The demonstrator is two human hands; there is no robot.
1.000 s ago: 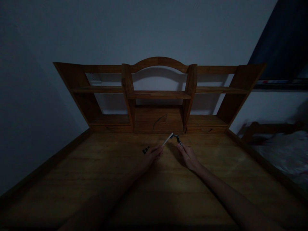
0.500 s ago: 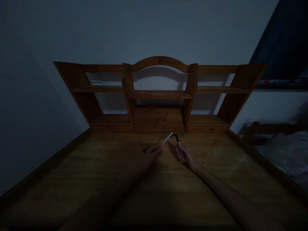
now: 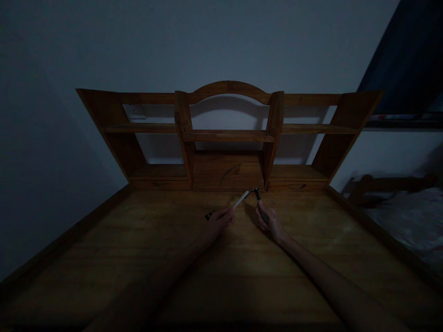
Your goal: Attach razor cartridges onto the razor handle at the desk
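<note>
My left hand is closed around a slim, pale strip that slants up and to the right. A small dark piece with light bands shows just left of that hand; I cannot tell whether it belongs to the strip. In my right hand, fingers wrapped round its handle, is a dark-handled tool with a short crosswise head, partly shiny. The tool's head is close to the far tip of the strip, with a small gap between them. Both hands are above the wooden desk.
A wooden shelf unit stands along the desk's back edge, with small drawers at its base. Raised rims run along the desk sides. At right are a dark curtain and pale bedding. The light is dim.
My right hand has moved slightly right, and the tool's head has shifted up and right, away from the strip's tip. My left hand and the strip have hardly moved.
</note>
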